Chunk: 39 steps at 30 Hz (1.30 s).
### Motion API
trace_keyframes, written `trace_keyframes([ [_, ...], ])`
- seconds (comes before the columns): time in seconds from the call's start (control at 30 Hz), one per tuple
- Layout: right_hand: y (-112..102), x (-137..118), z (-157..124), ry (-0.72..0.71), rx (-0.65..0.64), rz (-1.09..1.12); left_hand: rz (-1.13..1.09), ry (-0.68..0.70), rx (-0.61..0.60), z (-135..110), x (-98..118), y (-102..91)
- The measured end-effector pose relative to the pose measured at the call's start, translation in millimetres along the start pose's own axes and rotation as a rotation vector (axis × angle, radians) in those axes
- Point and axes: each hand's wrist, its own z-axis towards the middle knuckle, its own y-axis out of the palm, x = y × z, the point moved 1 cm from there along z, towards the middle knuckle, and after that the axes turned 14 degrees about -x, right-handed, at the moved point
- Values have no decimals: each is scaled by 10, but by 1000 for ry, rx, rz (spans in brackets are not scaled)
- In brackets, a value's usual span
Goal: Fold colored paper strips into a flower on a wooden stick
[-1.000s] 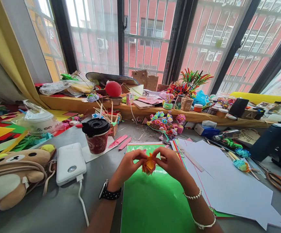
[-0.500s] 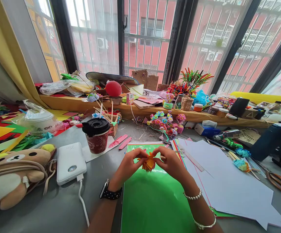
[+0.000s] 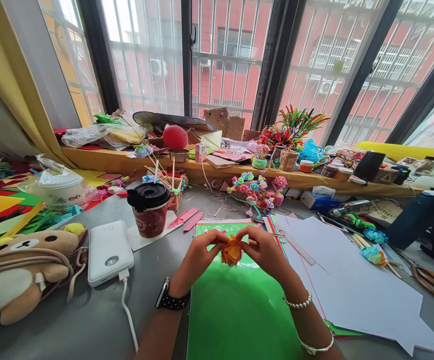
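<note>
An orange folded-paper flower (image 3: pixel 232 251) hangs between my two hands, a little above the far part of a glossy green sheet (image 3: pixel 239 310). My left hand (image 3: pixel 204 252) is closed, thumb and fingers pinching the flower's left edge. From the other side my right hand (image 3: pixel 264 250) pinches its upper right edge. The fingertips hide part of the petals. A black watch with a dotted strap (image 3: pixel 172 296) is on the left wrist, and a beaded bracelet (image 3: pixel 299 301) on the right.
To the left are a lidded paper cup (image 3: pixel 150 215), a white power bank (image 3: pixel 110 252) with its cable and a plush bear (image 3: pixel 25 275). White paper sheets (image 3: pixel 355 270) and scissors (image 3: pixel 279 236) lie right. Pink folded strips (image 3: pixel 192 220) and a bunch of small craft flowers (image 3: pixel 252 187) are beyond.
The paper flower has turned slightly between my fingers, and the right fingers have shifted a little along its edge. Both hands stay in nearly the same place.
</note>
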Motion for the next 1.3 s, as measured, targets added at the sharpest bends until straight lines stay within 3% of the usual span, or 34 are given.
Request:
trace_keyframes([
  [0.17, 22, 40, 1, 1, 13, -12, 79, 38, 51, -5, -9, 34],
  [0.3, 32, 63, -3, -11, -1, -26, 27, -2, 7, -3, -15, 37],
  [0.67, -1, -20, 1, -7, 73, 69, -366, -110, -30, 13, -69, -6],
  [0.8, -10, 3, -6, 1, 138, 158, -627, -211, 1, 31, -130, 42],
  [0.93, -27, 20, -11, 24, 187, 192, -802, -249, -43, 40, -89, 79],
  [1.13, -26, 36, -5, 49, 235, 170, -837, -170, -64, 24, -25, 50],
  [1.3, -5, 61, 0, 48, 226, 188, -751, -226, 4, 20, 51, 46],
])
